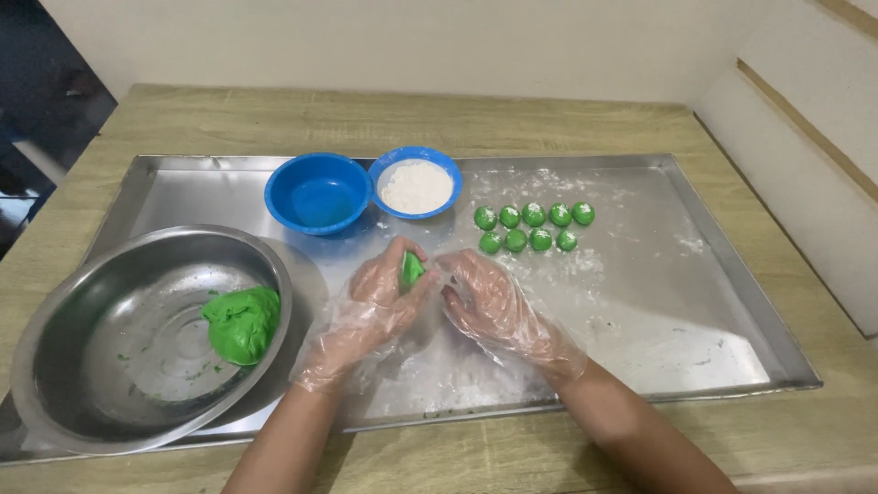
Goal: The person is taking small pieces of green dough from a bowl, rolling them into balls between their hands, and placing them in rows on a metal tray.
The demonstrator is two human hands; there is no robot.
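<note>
Nine small green dough balls — five in the back row, four in front. Two blue bowls, one steel bowl, one steel tray — and one green dough lump.

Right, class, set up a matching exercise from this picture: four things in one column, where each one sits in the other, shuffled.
Things:
1. dough lump
2. dough piece
3. flour
4. dough balls

Places:
A. in two rows on the tray
B. in the left hand
C. in the steel bowl
D. in a blue bowl

Pairs: 1-C, 2-B, 3-D, 4-A
</note>
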